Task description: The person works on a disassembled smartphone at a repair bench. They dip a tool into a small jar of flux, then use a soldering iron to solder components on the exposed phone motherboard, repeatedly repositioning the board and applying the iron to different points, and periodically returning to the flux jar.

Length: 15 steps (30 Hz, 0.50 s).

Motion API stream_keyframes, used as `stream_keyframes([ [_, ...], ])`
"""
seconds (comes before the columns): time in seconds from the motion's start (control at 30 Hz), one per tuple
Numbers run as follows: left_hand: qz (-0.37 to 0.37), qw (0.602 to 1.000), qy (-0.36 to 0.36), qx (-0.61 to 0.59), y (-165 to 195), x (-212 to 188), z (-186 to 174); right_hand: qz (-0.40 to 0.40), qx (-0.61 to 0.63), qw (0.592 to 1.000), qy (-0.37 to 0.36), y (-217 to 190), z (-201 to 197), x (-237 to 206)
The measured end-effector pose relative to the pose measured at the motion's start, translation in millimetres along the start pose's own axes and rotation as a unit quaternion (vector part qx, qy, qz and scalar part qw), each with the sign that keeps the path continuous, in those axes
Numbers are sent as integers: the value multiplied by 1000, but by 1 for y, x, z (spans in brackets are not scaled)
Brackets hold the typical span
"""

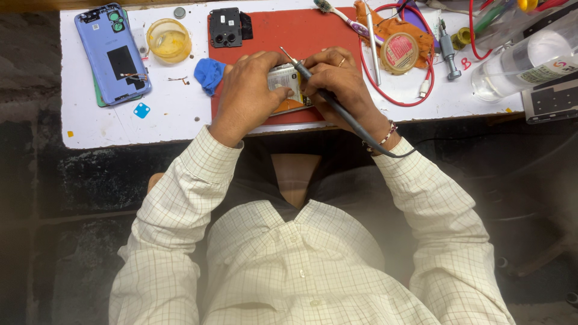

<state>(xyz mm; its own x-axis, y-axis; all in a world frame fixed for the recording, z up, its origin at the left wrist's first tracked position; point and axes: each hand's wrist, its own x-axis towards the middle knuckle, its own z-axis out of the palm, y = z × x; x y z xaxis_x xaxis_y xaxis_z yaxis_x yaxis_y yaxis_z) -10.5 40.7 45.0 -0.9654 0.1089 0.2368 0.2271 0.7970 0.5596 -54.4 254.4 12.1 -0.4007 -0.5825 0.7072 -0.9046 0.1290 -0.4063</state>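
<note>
Far left: a lilac-blue phone back cover (112, 53) lies inside up on the white tabletop (168, 117), with a small bright-blue square sticker (142, 110) just below it.
Left of mat: a shallow round yellow plastic dish (169, 40) sits near a crumpled blue cloth (209, 74) that touches the edge of the red rubber work mat (313, 30).
Top of mat: a black rectangular plastic frame piece (227, 27) rests flat.
Left hand (248, 90): curled closed over the opened phone body with a silver battery (285, 84), thumb and fingers pinning it to the mat.
Phone position: at the mat's front edge, between both hands, mostly hidden by them.
Right hand (340, 84): wrapped shut around a slim dark corded soldering iron (313, 81), pencil-style, its metal tip pointing up and left above the phone.
Handling judgement: the phone looks light, stiff and fragile, with exposed parts; it seems best held by its side edges, away from the battery face. The iron looks light and is best taken by its dark handle, clear of the tip.
Labels: the battery carries a pale rectangular label with dark print; a round tin with a red-and-white label (400, 52) sits right of the mat inside a loop of red cable (428, 72).
Far right: a clear plastic bottle (530, 57) lies tilted, bearing a white label.
</note>
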Motion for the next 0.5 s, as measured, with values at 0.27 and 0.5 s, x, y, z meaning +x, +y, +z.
stream_keyframes([
  [0.27, -22, 1000, 7, 7, 2, 1, 4, 6, -2, 1000, -8, -3, 0, 2],
  [0.5, -9, 999, 34, 12, -1, 3, 10, 19, 36, 998, 56, 4, 0, -10],
])
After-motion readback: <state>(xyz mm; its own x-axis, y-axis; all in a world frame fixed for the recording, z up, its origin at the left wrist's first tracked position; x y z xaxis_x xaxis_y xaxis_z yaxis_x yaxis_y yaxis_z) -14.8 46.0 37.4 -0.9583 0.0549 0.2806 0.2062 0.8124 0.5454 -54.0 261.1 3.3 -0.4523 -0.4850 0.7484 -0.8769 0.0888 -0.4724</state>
